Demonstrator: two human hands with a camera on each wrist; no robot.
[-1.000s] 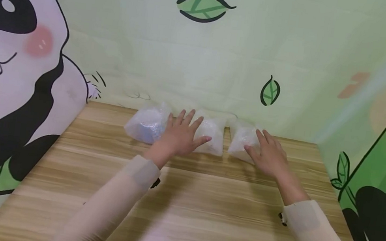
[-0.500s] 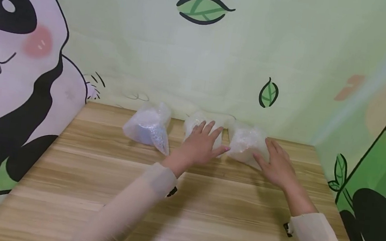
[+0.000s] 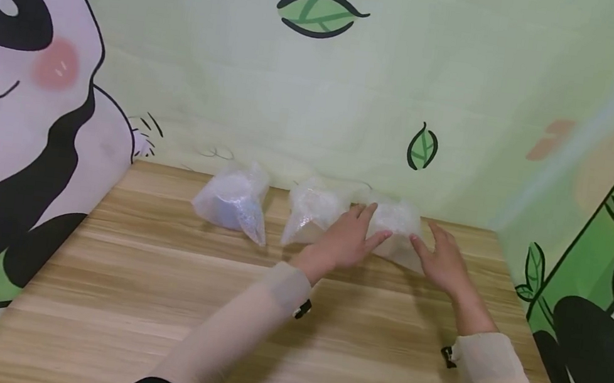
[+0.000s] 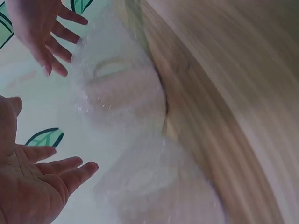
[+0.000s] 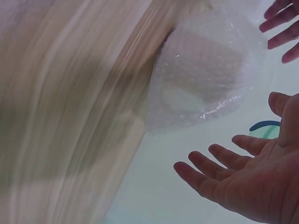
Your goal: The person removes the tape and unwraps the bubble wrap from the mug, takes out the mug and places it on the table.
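Observation:
Three bubble-wrap bags stand in a row at the table's back. Something bluish shows inside the left bag [image 3: 228, 205]; the middle bag [image 3: 311, 208] and the right bag [image 3: 395, 217] look pale, with a tan lower part. My left hand [image 3: 346, 237] reaches between the middle and right bags, fingers spread and covering part of both in the head view. At the right bag's right side is my right hand [image 3: 444, 258], thumb and fingers apart. Both wrist views show the two hands facing each other with fingers straight, the right bag [image 5: 201, 70] lying between them.
The wood-grain table [image 3: 158, 301] stretches out in front of the bags. Behind it hangs a pale green backdrop [image 3: 211, 79] printed with pandas, leaves and bamboo. A thin loose thread lies along the backdrop's foot.
My left hand has moved right, from beside the left bag, across the middle bag, to the right bag's left side. My right hand has shifted only slightly. The left bag is now uncovered.

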